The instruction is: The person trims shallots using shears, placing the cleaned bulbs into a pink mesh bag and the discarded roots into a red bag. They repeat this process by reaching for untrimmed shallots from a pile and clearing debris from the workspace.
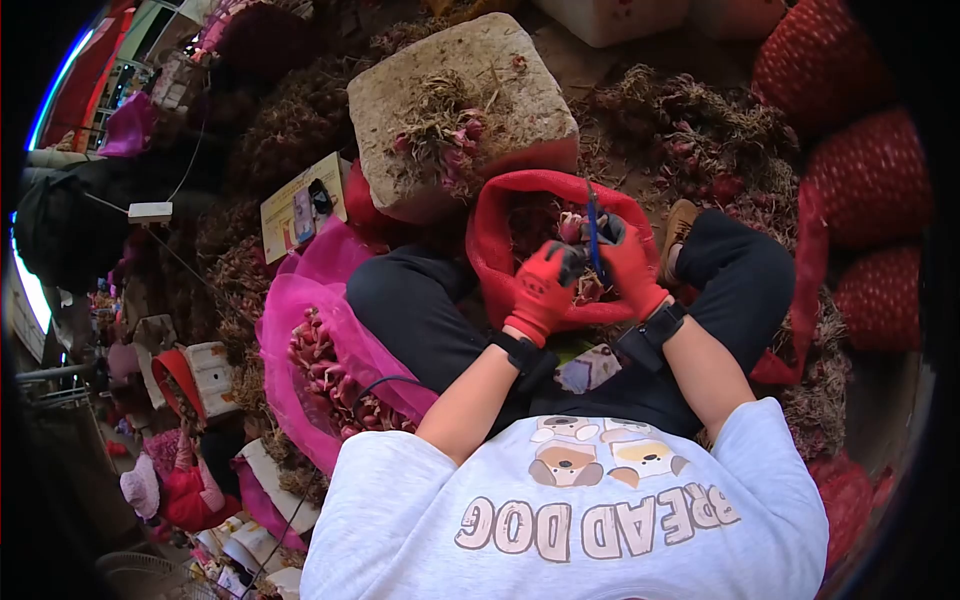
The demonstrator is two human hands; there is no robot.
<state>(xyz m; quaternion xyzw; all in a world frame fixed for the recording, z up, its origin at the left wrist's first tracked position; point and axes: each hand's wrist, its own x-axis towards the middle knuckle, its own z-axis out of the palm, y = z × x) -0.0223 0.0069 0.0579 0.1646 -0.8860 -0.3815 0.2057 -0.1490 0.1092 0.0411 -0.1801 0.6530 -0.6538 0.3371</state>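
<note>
Between my legs stands a red mesh bag (490, 232), its rim rolled open, with shallots inside. My left hand (549, 281), in a red and black glove, is closed at the bag's left side, its fingers by a shallot (570, 226). My right hand (624, 258), gloved alike, is wrapped round scissors (594, 228) with blue showing, pointing away from me over the bag. What the left fingers hold is too small to make out. A pink mesh bag (318, 375) of shallots lies by my leg on the left.
Ahead, a foam block (400, 110) bears a bunch of dried shallots (455, 135). Phones lie on a board (277, 228) at left. Loose shallots (720, 150) cover the ground ahead right, beside full red sacks (870, 180). Another person (195, 485) sits at far left.
</note>
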